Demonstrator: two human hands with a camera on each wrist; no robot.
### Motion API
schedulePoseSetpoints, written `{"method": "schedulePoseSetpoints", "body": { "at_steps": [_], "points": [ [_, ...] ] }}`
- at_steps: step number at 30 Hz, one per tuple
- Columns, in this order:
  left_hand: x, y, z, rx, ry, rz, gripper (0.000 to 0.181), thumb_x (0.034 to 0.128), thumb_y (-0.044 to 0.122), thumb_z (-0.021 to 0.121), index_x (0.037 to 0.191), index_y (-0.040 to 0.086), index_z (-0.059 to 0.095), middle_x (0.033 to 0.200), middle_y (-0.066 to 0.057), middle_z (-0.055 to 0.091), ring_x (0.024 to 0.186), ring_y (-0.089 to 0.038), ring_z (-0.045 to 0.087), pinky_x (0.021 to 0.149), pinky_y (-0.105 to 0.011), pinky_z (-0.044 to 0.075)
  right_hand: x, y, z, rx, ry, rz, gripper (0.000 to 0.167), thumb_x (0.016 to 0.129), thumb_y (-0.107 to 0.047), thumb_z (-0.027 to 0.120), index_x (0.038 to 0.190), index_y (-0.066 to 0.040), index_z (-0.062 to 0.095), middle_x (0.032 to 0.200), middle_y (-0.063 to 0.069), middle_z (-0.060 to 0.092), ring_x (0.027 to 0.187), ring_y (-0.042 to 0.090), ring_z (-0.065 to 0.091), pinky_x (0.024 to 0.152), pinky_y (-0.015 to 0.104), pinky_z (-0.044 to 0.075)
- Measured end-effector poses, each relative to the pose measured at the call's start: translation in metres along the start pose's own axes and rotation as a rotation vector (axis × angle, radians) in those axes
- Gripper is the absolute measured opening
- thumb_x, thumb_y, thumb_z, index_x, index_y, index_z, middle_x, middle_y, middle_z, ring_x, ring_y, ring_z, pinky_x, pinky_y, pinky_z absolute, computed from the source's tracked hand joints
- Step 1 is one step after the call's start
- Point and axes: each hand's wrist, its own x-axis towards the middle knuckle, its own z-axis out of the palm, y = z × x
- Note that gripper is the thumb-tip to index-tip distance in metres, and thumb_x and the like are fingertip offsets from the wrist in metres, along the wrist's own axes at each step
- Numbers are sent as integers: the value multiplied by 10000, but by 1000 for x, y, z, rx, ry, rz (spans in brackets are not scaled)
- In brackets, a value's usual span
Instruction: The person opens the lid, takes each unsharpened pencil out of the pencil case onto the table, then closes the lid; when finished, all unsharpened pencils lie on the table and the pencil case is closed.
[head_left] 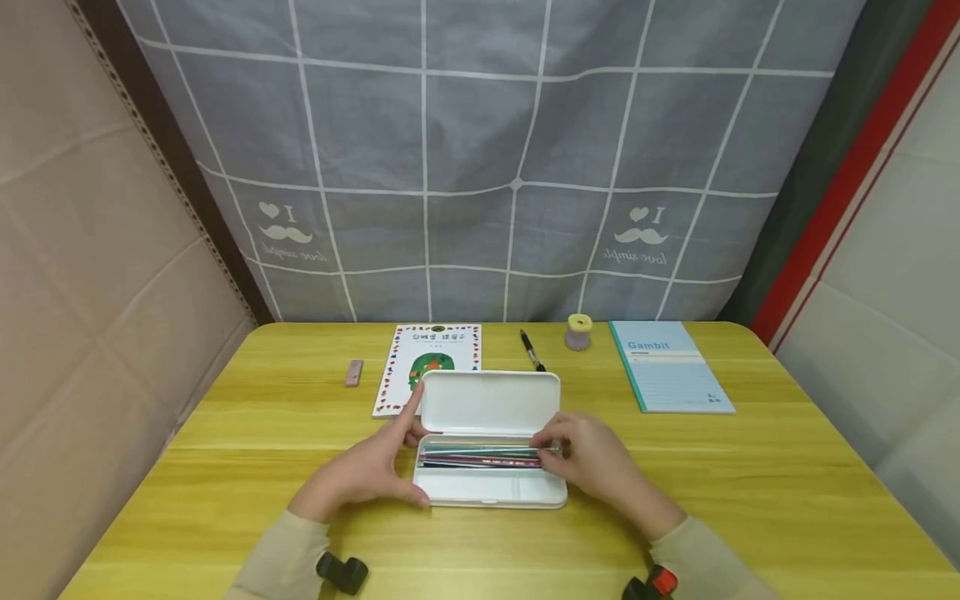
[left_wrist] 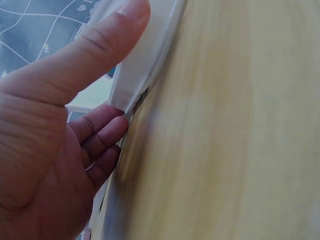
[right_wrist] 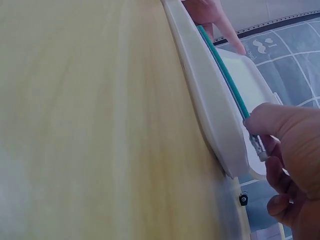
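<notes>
A white pencil case (head_left: 489, 492) lies with its lid (head_left: 491, 402) raised, several pencils (head_left: 480, 460) lengthwise inside. My left hand (head_left: 375, 467) spans the case's left end, thumb at the front edge and index finger up by the lid. In the left wrist view that hand (left_wrist: 55, 125) touches the white case (left_wrist: 142, 55). At the right end, my right hand (head_left: 588, 458) pinches the end of a green pencil. The right wrist view has this hand (right_wrist: 295, 160) with thumb and finger at the metal-tipped end of the green pencil (right_wrist: 227, 77), along the case (right_wrist: 205, 95).
Behind the case lie a picture-covered booklet (head_left: 427, 354) and a black pen (head_left: 532, 350). A pink eraser (head_left: 354, 372) is at the left. Farther right stand a yellow-topped spool (head_left: 578, 332) and a light blue notebook (head_left: 675, 371). A grey checked curtain (head_left: 480, 167) hangs behind the table.
</notes>
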Motion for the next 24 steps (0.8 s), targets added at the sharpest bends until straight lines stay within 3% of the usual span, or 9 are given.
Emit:
{"method": "schedulePoseSetpoints", "body": {
  "at_steps": [5,9,16,20,24],
  "points": [
    [0,-2,0,3,0,6,1544,650,451,985,1652,337,-184,1326,40,556,1213,-170,520,1107,-410,435,-1,-1,-3,-57,29,-9,153,831,-125,871,889,-249,804,924,-167,684,834,56,554,731,265,525],
    [0,-3,1,6,-3,10,1541,653,455,982,1645,355,-193,1326,40,549,1217,-170,518,1107,-406,435,-1,0,-4,-46,13,8,153,854,-123,850,914,-259,810,890,-138,672,774,63,512,661,258,486],
    [0,-4,2,12,2,14,1540,654,461,981,1650,340,-187,1321,36,546,1218,-172,521,1106,-413,438,-4,5,-10,78,-1,24,111,898,-126,830,954,-220,847,854,-124,701,688,25,510,595,227,483],
    [0,-4,1,14,0,18,1539,659,457,981,1650,336,-189,1324,30,546,1223,-179,524,1106,-427,439,-6,10,-16,174,18,30,99,895,-98,826,937,-184,851,885,-103,758,685,32,561,602,239,513],
    [-1,-4,1,12,-2,21,1529,669,453,977,1649,342,-191,1326,36,545,1228,-178,524,1110,-429,435,-8,16,-22,200,50,39,94,898,-107,826,943,-184,853,894,-91,772,671,48,564,589,240,506]
  ]
}}
